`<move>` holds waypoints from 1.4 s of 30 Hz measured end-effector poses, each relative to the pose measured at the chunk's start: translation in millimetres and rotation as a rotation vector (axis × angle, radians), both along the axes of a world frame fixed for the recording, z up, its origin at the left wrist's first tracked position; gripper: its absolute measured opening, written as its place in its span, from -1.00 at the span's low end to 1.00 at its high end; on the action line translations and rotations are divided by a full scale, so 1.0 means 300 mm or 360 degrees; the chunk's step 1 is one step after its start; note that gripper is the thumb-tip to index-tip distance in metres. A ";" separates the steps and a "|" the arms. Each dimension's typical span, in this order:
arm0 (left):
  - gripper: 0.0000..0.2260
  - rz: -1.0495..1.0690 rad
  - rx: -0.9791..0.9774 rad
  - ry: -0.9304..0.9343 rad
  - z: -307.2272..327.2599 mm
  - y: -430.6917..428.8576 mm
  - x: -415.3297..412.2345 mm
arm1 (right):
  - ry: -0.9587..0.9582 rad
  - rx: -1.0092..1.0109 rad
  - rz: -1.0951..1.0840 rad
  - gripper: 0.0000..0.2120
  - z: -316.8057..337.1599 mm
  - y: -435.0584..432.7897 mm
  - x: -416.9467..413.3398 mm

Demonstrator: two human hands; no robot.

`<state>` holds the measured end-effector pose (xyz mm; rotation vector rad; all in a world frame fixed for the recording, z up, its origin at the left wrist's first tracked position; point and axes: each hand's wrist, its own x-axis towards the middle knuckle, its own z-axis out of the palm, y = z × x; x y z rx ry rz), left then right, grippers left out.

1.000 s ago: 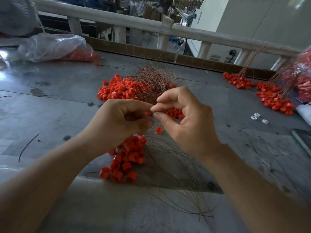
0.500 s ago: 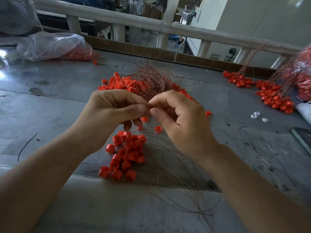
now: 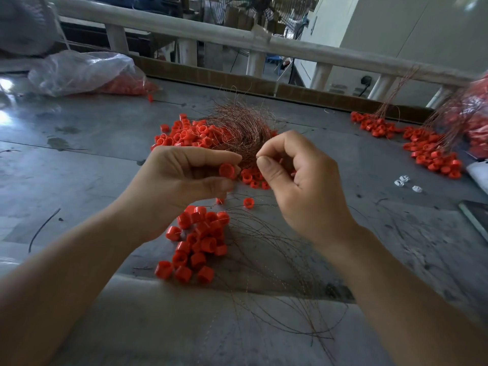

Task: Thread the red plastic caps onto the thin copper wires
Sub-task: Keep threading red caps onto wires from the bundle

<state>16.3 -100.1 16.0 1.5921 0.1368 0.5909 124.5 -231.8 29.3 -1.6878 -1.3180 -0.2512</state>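
Our left hand [image 3: 179, 178] pinches one cap [image 3: 227, 170] just in front of the wire tangle [image 3: 237, 128]. Beside it, our right hand [image 3: 298, 180] nips a wire [image 3: 256, 155] between thumb and forefinger. Loose caps [image 3: 196, 244] lie nearer us than the tangle.

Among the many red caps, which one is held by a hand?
The red cap pinched at the left hand's fingertips, raised above the table; no other cap is plainly held.

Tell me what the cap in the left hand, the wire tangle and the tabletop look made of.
Red cap in the left hand: likely moulded plastic, smooth, faintly glossy, uniform colour. Wire tangle: thin copper strands, reddish metallic sheen; any coating cannot be told. Tabletop: probably dull grey sheet metal, stained, with soft reflections.
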 end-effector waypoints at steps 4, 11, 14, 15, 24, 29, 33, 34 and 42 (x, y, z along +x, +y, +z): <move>-0.71 0.0001 0.0135 -0.0004 0.005 -0.008 -0.009 | 0.0107 0.0014 0.0055 -0.92 0.010 -0.009 -0.003; -0.78 -0.0045 0.0036 -0.0039 0.009 -0.004 -0.007 | 0.0079 -0.0044 0.0102 -0.92 0.010 -0.010 -0.005; -0.79 -0.0108 -0.0009 -0.0011 0.014 -0.004 -0.010 | 0.0069 -0.0052 0.0107 -0.91 0.010 -0.010 -0.005; -0.77 -0.0114 -0.0037 -0.0005 0.015 -0.002 -0.010 | 0.0066 -0.0055 0.0106 -0.91 0.011 -0.010 -0.005; -0.80 -0.0039 -0.0178 -0.0046 0.012 0.007 -0.007 | 0.0074 -0.0075 0.0129 -0.90 0.009 -0.010 -0.009; -0.77 0.0060 -0.0103 -0.0057 0.005 0.010 -0.002 | 0.0084 -0.0076 0.0133 -0.89 0.012 -0.012 -0.004; -0.76 0.0049 -0.0124 -0.0032 0.003 0.016 -0.005 | 0.0073 -0.0082 0.0136 -0.88 0.011 -0.010 -0.007; -0.76 0.0026 -0.0143 -0.0033 0.002 0.015 -0.005 | 0.0073 -0.0080 0.0138 -0.89 0.012 -0.011 -0.007; -0.78 -0.0106 -0.0272 -0.0058 0.011 0.010 -0.007 | 0.0118 -0.0076 0.0154 -0.89 0.014 -0.014 -0.002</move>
